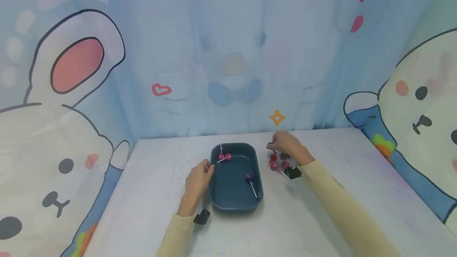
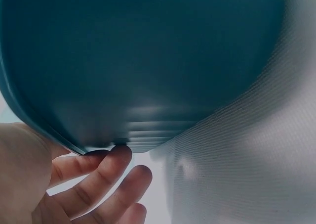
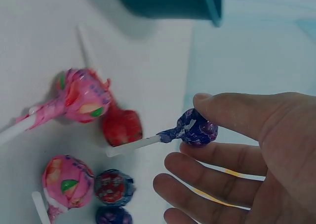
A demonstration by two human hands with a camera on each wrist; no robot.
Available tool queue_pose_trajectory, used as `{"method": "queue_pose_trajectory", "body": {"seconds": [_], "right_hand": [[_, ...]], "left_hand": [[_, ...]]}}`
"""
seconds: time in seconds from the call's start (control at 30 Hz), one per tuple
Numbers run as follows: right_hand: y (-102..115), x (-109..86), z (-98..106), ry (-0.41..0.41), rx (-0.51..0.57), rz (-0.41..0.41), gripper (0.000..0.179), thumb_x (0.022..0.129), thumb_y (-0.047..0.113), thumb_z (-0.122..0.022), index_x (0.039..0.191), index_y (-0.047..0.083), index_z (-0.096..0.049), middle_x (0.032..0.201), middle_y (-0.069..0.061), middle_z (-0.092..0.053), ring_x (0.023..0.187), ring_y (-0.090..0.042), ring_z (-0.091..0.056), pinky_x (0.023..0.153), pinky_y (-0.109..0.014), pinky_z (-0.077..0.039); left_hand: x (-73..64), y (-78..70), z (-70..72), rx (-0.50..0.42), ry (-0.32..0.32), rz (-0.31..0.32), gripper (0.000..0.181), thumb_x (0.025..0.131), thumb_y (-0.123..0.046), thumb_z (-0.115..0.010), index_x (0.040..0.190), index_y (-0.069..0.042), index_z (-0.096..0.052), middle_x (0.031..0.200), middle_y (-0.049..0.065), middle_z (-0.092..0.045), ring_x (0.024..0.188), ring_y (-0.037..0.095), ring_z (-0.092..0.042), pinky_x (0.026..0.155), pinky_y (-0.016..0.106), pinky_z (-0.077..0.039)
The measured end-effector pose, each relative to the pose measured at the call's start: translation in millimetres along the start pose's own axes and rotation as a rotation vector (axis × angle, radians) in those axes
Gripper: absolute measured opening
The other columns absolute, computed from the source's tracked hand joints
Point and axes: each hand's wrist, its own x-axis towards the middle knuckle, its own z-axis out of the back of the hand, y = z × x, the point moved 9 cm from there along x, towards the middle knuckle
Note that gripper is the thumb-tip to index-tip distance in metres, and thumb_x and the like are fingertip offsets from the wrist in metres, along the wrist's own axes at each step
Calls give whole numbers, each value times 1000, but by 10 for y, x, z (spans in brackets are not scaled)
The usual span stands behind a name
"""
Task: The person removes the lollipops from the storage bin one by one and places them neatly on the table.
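Observation:
Between right thumb and forefinger, a purple-wrapped lollipop (image 3: 198, 130) is pinched by its candy end, its white stick pointing away. The right hand (image 1: 287, 145) is over the loose lollipops right of a dark teal tray (image 1: 232, 187). These include a pink one (image 3: 85, 99), a red one (image 3: 123, 128), another pink one (image 3: 68, 182) and a dark blue and red one (image 3: 114, 187). My left hand (image 1: 198, 179) grips the tray's left rim, fingers (image 2: 94, 184) against its outer wall. Inside the tray, pink lollipops (image 1: 227, 156) lie near the far end and a purple one (image 1: 249, 177) lies right of the middle.
The tray stands on a white-covered table (image 1: 160, 177). A pale blue curtain (image 1: 228, 50) with cartoon animals hangs behind the table and along both sides. Small black devices sit at each wrist, one by the left sleeve (image 1: 180, 229).

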Motion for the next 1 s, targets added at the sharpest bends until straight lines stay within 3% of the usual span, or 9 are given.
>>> {"method": "queue_pose_trajectory", "body": {"seconds": [0.43, 0.73, 1.0], "right_hand": [[-106, 175, -241, -3, -156, -54, 24, 81, 27, -65, 79, 5, -55, 68, -6, -53, 58, -19, -50, 51, -31, -37], [-166, 229, -346, 18, -162, -90, 23, 78, 24, -67, 82, 5, -56, 69, -6, -57, 62, -20, -52, 54, -31, -39], [-182, 274, -359, 12, -166, -102, 20, 76, 22, -68, 76, 6, -58, 67, -6, -58, 61, -20, -52, 53, -30, -39]], "left_hand": [[-26, 30, -68, -10, 4, 1, 20, 92, -37, -51, 88, -18, -56, 76, -2, -63, 59, 10, -53, 52, 29, -39], [-25, 39, -66, -17, 8, 15, 19, 92, -37, -51, 88, -19, -55, 76, -2, -63, 60, 10, -53, 53, 28, -39], [22, 33, -23, -11, -7, 14, 20, 92, -37, -51, 89, -18, -56, 75, -2, -63, 58, 10, -53, 52, 28, -39]]}}
